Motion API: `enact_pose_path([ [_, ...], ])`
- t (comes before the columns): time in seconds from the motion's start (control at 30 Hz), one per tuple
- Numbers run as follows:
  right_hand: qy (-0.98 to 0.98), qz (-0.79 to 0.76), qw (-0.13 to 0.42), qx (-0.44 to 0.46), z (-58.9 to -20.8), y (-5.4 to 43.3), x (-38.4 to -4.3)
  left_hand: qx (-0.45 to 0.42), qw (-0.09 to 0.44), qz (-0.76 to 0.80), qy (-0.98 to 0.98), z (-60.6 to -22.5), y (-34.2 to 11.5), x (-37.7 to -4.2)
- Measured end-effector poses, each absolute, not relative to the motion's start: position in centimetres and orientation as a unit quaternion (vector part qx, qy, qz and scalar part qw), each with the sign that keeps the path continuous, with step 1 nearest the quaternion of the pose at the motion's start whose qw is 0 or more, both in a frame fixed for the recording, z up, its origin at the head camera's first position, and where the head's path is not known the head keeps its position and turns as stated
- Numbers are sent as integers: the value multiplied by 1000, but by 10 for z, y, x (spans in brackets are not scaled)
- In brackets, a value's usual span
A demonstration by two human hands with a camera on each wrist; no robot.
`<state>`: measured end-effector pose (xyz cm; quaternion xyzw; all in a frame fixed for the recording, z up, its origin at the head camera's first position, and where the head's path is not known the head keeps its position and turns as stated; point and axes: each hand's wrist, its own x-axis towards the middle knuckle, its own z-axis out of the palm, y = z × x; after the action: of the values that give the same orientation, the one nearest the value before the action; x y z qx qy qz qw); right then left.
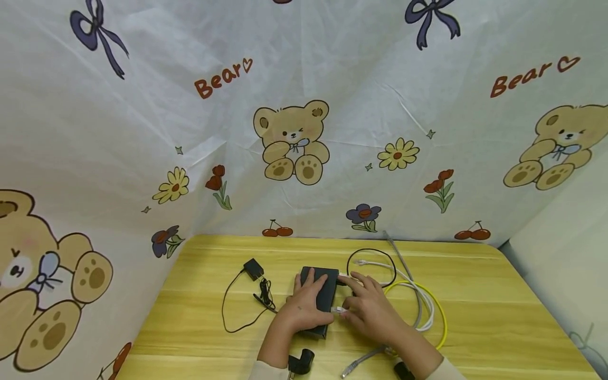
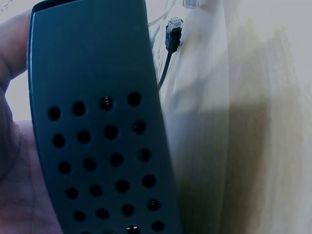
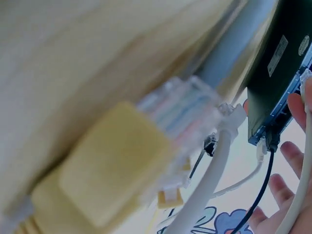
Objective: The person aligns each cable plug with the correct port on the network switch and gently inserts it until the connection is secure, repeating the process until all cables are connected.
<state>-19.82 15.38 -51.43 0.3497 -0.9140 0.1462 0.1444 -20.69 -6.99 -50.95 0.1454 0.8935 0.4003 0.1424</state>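
Left hand (image 1: 301, 309): fingers spread across the upper face of the black box (image 1: 328, 293), thumb at its right edge, holding it. Right hand (image 1: 368, 309): thumb and fingertip pinch a clear-ended plug (image 1: 339, 310) at the box's right side; index finger extended toward the far right corner. Whether the plug is seated in a port cannot be told.

The box lies between the hands, near the middle of the table (image 1: 499, 306). The left wrist view shows rows of round holes (image 2: 111, 132) in one face. The right wrist view shows a pale label (image 3: 278, 56) on another face; along the port edge, a black lead (image 3: 272, 141) and a white lead (image 3: 261, 148) enter side by side. Close to that camera is a yellow plug (image 3: 117, 161) with a clear tip, blurred.

Right of the box, the yellow cable (image 1: 445, 322), white cable (image 1: 431, 316) and grey cable (image 1: 396, 248) lie in overlapping curves, with a black loop (image 1: 391, 261) beside them. A grey cable end (image 1: 351, 368) points toward the near edge. A dark item (image 1: 404, 369) is partly hidden by the right forearm.

Left of the box, an adapter (image 1: 254, 269) lies with its thin cord (image 1: 223, 303) looped and partly bundled. A black fitting (image 1: 301, 361) lies beside the left forearm. Behind the table hangs a bear-print cloth (image 1: 342, 79).
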Motion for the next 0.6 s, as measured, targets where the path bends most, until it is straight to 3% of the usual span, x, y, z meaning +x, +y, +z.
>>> enact_pose_path([
  [0.4, -937, 131, 149, 287, -513, 149, -204, 140, 147, 402, 893, -511, -71, -207],
  [0.6, -939, 122, 179, 266, -514, 146, -208, 138, 150, 396, 895, -511, -69, -207],
])
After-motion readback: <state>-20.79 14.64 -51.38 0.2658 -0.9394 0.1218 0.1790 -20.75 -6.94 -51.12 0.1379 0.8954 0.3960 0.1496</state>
